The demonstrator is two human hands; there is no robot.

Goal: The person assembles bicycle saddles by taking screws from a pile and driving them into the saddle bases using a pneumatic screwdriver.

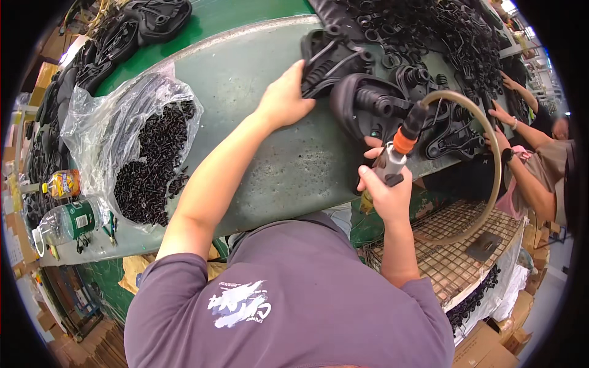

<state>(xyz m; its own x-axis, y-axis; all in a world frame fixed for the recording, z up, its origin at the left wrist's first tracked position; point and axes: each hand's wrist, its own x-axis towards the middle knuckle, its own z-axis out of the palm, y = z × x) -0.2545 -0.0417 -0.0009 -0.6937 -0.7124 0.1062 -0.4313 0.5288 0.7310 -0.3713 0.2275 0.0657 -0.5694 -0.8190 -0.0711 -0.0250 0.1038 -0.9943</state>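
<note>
One tool (403, 143) in right grip (388, 191), black saddle (330, 69)

Table (294, 175) is spanning centre; mesh rack (451, 264) is standing right; cartons (486, 348) are sitting lower right; light (508, 6) is glowing upper right.

Right of the clear plastic bag (92, 132) of small black pieces (162, 141), the flat grey-green tabletop (300, 153) offers passage, crossed by the bare left forearm (224, 168); farther right, black spring-fitted seats (346, 101) and a looped tan hose (497, 165) obstruct.
</note>
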